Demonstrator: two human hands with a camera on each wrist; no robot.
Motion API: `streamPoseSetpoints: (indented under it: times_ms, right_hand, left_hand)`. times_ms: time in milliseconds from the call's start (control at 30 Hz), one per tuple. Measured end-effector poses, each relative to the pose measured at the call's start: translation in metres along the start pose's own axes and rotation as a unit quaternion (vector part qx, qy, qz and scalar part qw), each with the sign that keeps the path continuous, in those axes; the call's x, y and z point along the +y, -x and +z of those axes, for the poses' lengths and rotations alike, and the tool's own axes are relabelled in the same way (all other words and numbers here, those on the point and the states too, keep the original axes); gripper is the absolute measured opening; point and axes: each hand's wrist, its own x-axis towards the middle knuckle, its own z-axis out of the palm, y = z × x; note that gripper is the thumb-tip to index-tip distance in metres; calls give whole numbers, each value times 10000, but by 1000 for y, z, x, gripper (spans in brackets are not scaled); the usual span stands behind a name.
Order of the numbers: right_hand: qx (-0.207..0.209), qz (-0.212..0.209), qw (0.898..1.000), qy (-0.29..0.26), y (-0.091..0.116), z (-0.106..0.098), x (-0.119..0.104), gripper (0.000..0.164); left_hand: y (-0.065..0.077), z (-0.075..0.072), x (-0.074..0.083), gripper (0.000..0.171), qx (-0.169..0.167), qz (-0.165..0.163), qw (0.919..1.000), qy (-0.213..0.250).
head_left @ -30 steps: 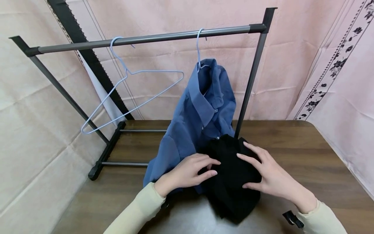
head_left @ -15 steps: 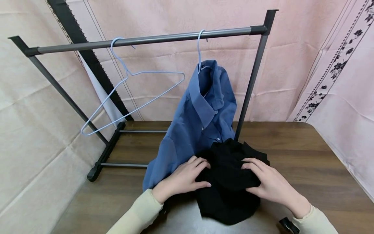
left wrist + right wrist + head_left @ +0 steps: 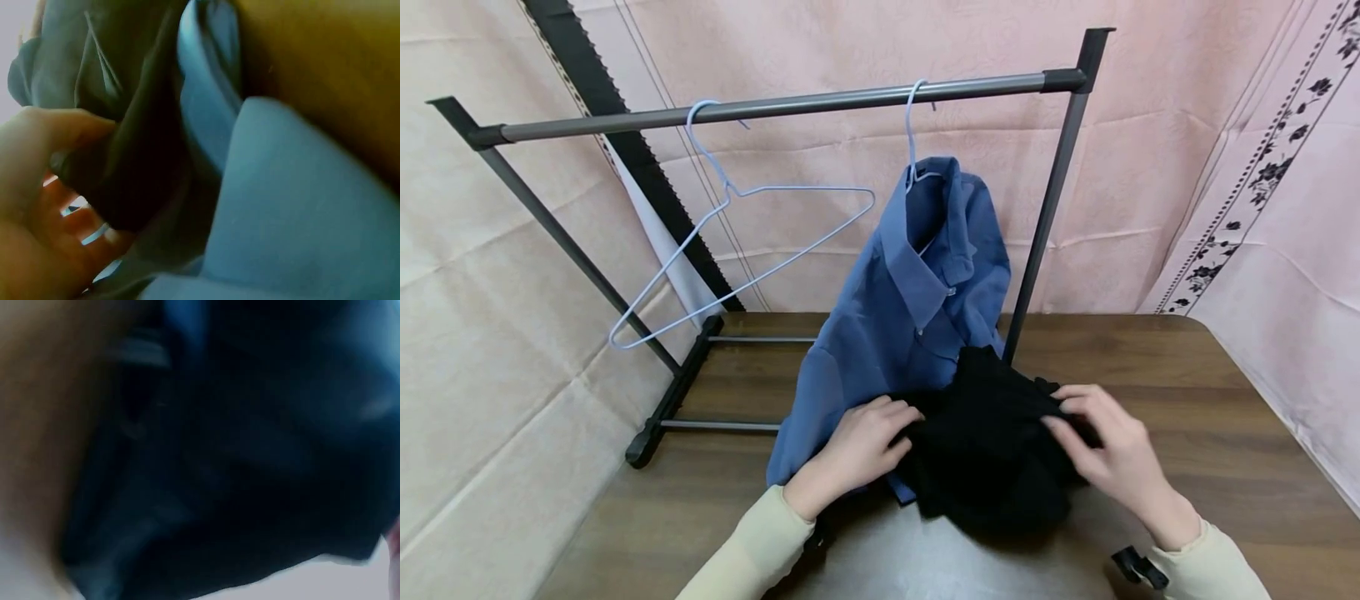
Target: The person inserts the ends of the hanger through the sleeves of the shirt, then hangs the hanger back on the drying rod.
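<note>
A crumpled black garment (image 3: 992, 454) lies on the table below the hanging shirt; its kind cannot be made out. My left hand (image 3: 867, 442) pinches its left edge, and in the left wrist view thumb and fingers bend around the dark cloth (image 3: 134, 162). At the right edge my right hand (image 3: 1116, 454) holds the cloth between thumb and fingers. The right wrist view is blurred, mostly filled by the black garment (image 3: 237, 469). A blue collared shirt (image 3: 865, 350) hangs behind, its lower part beside my left hand.
The shirt's light-blue hanger (image 3: 911, 125) hooks over the rack's grey bar (image 3: 820, 102). A bare light-blue hanger (image 3: 797, 190) hangs at left. The rack's right post (image 3: 1048, 217) stands behind the black garment. Wooden table (image 3: 1195, 425) extends to the right; pink curtains back the scene.
My right hand has drawn its edge of the black garment to the right, spreading the cloth. My left hand has shifted slightly left and now pinches the other edge. The shirt stays hanging.
</note>
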Motion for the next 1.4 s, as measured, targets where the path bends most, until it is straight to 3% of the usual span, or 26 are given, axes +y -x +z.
streamPoseSetpoints:
  times_ms: [100,267,500,700,833,900,1000,1100,1200,1300,1400]
  right_hand:
    - [802,437,9958,-78,-9,-14,3,41]
    - [1710,1391,9753,-100,-19,-41,9,27]
    - [2767,1898,9407,-505,-36,-57,14,25]
    - [3141,2249,9219,-285,-40,-66,23,21]
    - [3046,2529,9183,67,-34,-72,36,23]
    - [2826,2695,9197,405,-31,-74,43,23]
    - [2205,2892,9259,1026,-23,-73,52,24]
    - [1136,2946,9367,1511,-13,-69,60,26]
    - [-165,2839,9475,1464,-2,-62,64,21]
    - [-1334,2704,9439,1345,5,-52,65,18]
    - [-2040,2594,9359,1231,9,-40,61,16]
  left_hand:
    - [1,-10,-4,26,504,-10,9986,133]
    - [3,-25,-9,35,1126,-19,9928,401]
    - [-3,-45,-13,40,1885,-289,9796,638]
    - [-11,-62,-24,40,2519,-639,9636,626]
    - [-9,-66,-35,41,2612,-818,9603,549]
    - [-6,-65,-41,41,2474,-919,9636,441]
    - [0,-62,-47,41,1997,-1022,9744,157]
    - [5,-57,-48,41,1431,-1002,9845,-137]
    - [10,-53,-44,41,1089,-954,9891,-266]
    - [12,-52,-36,39,1026,-894,9901,-352]
    - [12,-52,-27,39,1025,-741,9911,-425]
